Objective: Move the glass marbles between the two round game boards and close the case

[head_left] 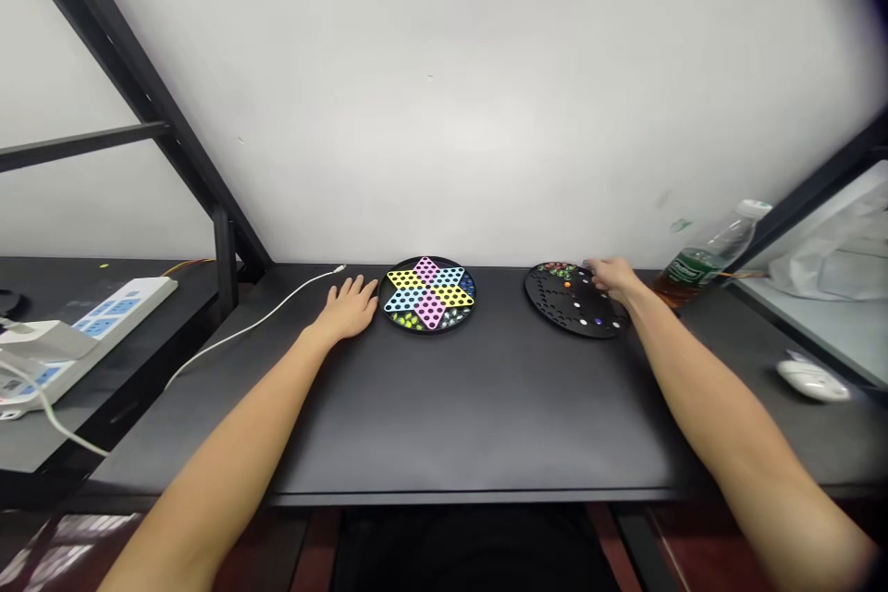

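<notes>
My left hand [351, 306] lies flat on the dark table, fingers spread, its tips close to the left rim of a round Chinese checkers board [429, 296]. That board carries a pink, yellow and blue star with holes, and green, blue and clear marbles lie in its rim pockets. Over the right edge of a second round black tray [555, 303] is my right hand [610, 276], its fingers pinched together. Whatever they may hold is too small to make out. Several marbles, among them an orange marble [567, 284] and a blue marble [598, 321], rest in this tray.
A plastic bottle [708, 259] with brown liquid leans at the right, beyond my right wrist. A white computer mouse [811, 380] sits farther right. At the left run a white cable [256, 326] and a power strip [104, 324]. A white wall rises behind the table.
</notes>
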A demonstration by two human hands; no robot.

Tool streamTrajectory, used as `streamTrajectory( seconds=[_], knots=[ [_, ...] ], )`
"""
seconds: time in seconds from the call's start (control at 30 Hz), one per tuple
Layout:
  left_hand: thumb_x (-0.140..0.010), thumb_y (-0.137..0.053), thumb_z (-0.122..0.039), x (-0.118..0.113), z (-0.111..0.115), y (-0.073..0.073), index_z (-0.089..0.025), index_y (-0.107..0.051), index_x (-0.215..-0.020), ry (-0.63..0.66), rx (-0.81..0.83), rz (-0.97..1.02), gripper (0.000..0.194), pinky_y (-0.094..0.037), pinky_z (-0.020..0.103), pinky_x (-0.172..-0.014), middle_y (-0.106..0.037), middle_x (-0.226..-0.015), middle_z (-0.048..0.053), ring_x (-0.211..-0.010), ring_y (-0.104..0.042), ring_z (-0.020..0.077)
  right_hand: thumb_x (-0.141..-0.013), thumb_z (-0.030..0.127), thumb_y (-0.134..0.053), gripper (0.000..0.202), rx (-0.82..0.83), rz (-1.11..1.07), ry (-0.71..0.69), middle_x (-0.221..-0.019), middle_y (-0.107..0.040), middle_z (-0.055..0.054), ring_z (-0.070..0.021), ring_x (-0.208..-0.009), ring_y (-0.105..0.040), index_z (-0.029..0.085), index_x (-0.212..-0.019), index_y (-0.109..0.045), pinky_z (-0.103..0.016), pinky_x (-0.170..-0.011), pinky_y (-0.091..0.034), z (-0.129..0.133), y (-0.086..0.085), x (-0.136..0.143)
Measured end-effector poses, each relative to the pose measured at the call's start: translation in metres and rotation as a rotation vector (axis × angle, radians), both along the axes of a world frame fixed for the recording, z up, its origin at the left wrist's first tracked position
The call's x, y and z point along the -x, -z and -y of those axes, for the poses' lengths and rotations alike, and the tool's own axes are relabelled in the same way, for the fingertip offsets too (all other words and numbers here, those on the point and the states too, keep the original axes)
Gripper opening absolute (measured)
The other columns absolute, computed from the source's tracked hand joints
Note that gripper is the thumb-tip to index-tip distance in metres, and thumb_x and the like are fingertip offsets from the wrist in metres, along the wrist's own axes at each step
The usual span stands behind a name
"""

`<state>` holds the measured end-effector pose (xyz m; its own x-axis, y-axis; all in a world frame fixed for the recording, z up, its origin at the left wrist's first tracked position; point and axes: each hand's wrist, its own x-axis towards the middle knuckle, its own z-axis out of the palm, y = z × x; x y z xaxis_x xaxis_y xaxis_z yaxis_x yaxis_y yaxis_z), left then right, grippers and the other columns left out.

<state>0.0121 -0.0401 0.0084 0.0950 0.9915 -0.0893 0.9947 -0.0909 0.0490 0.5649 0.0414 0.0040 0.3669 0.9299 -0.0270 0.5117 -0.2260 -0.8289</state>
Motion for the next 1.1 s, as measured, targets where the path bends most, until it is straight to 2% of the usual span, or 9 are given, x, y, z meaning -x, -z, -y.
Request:
streamTrajectory(
  seconds=[0.1, 0.27, 0.37, 0.53, 0.63, 0.73, 0.83, 0.97, 1.1],
  knots=[
    [-0.100, -0.020, -0.043, 0.001, 0.000, 0.001, -0.020, -0.028, -0.156, 0.001, 0.002, 0.009, 0.062, -0.019, 0.059, -0.119, -0.021, -0.165, 0.013, -0.151, -0.019, 0.0333, -0.093, 0.019, -0.044, 0.020, 0.093, -0.245, -0.113, -0.055, -0.030, 0.006, -0.0091, -0.043, -0.025, 0.021, -0.072, -0.046, -0.018, -0.034, -0.022, 0.003, -0.011, 0.007],
    [-0.100, -0.019, -0.044, 0.001, 0.000, 0.001, -0.020, -0.028, -0.156, 0.005, 0.002, 0.012, 0.062, -0.019, 0.059, -0.119, -0.022, -0.165, 0.013, -0.151, -0.018, 0.0336, -0.089, 0.021, -0.039, 0.014, 0.142, -1.027, -0.257, -0.064, -0.032, 0.003, -0.0087, -0.046, -0.025, 0.021, -0.074, -0.041, -0.015, -0.032, -0.022, 0.016, -0.020, 0.013],
    [-0.100, -0.019, -0.044, 0.001, 0.000, 0.001, -0.020, -0.028, -0.156, 0.008, -0.004, 0.011, 0.062, -0.019, 0.059, -0.119, -0.022, -0.165, 0.013, -0.151, -0.019, 0.0336, -0.087, 0.027, -0.038, 0.018, 0.096, -1.078, -0.226, -0.064, -0.034, 0.002, -0.0093, -0.046, -0.027, 0.022, -0.070, -0.037, -0.015, -0.032, -0.022, 0.021, -0.020, 0.019],
    [-0.100, -0.020, -0.044, 0.002, 0.000, 0.001, -0.021, -0.029, -0.156, 0.013, -0.011, 0.008, 0.061, -0.021, 0.059, -0.118, -0.023, -0.164, 0.014, -0.151, -0.021, 0.0339, -0.091, 0.028, -0.038, 0.026, 0.115, -0.919, -0.149, -0.055, -0.025, 0.006, -0.0082, -0.042, -0.020, 0.024, -0.067, -0.028, -0.015, -0.032, -0.016, 0.018, -0.026, 0.034],
    [-0.100, -0.020, -0.044, 0.001, 0.000, 0.001, -0.021, -0.029, -0.156, 0.008, -0.005, 0.003, 0.061, -0.020, 0.059, -0.118, -0.023, -0.164, 0.014, -0.151, -0.020, 0.0335, -0.093, 0.027, -0.042, 0.027, 0.128, -0.792, -0.146, -0.051, -0.022, 0.010, -0.0075, -0.040, -0.016, 0.025, -0.069, -0.029, -0.016, -0.031, -0.011, 0.016, -0.028, 0.050],
    [-0.100, -0.021, -0.043, -0.001, 0.001, -0.001, -0.021, -0.027, -0.157, -0.002, -0.009, 0.011, 0.061, -0.020, 0.059, -0.118, -0.023, -0.164, 0.013, -0.151, -0.020, 0.0333, -0.092, 0.034, -0.049, 0.026, 0.065, -0.589, -0.235, -0.050, -0.026, 0.010, -0.0069, -0.039, -0.021, 0.024, -0.072, -0.037, -0.017, -0.033, -0.009, 0.019, -0.026, 0.075],
    [-0.099, -0.025, -0.039, -0.004, 0.005, -0.004, -0.021, -0.020, -0.158, 0.007, -0.048, 0.049, 0.063, -0.022, 0.060, -0.118, -0.020, -0.165, 0.014, -0.150, -0.023, 0.0333, -0.091, 0.044, -0.052, 0.031, 0.018, -0.285, -0.380, -0.051, -0.033, 0.008, -0.0068, -0.040, -0.028, 0.021, -0.071, -0.045, -0.019, -0.037, -0.014, 0.028, -0.024, 0.107],
    [-0.094, -0.030, -0.025, -0.007, 0.008, -0.009, -0.031, -0.022, -0.157, 0.197, -0.058, 0.095, 0.064, -0.027, 0.054, -0.118, -0.018, -0.167, 0.005, -0.149, -0.028, 0.0263, -0.090, 0.051, -0.047, 0.040, -0.144, 0.143, -0.623, -0.053, -0.042, 0.004, -0.0105, -0.049, -0.038, 0.019, -0.065, -0.052, -0.024, -0.049, -0.029, 0.042, -0.025, 0.145],
    [-0.091, -0.034, -0.022, -0.010, 0.014, -0.019, -0.027, -0.038, -0.152, 0.326, -0.062, 0.081, 0.061, -0.031, 0.043, -0.118, -0.030, -0.162, 0.004, -0.144, -0.037, 0.0232, -0.091, 0.047, -0.042, 0.042, -0.231, 0.353, -0.724, -0.058, -0.054, 0.000, -0.0150, -0.059, -0.048, 0.019, -0.063, -0.055, -0.027, -0.061, -0.035, 0.052, -0.027, 0.164]
  ],
)
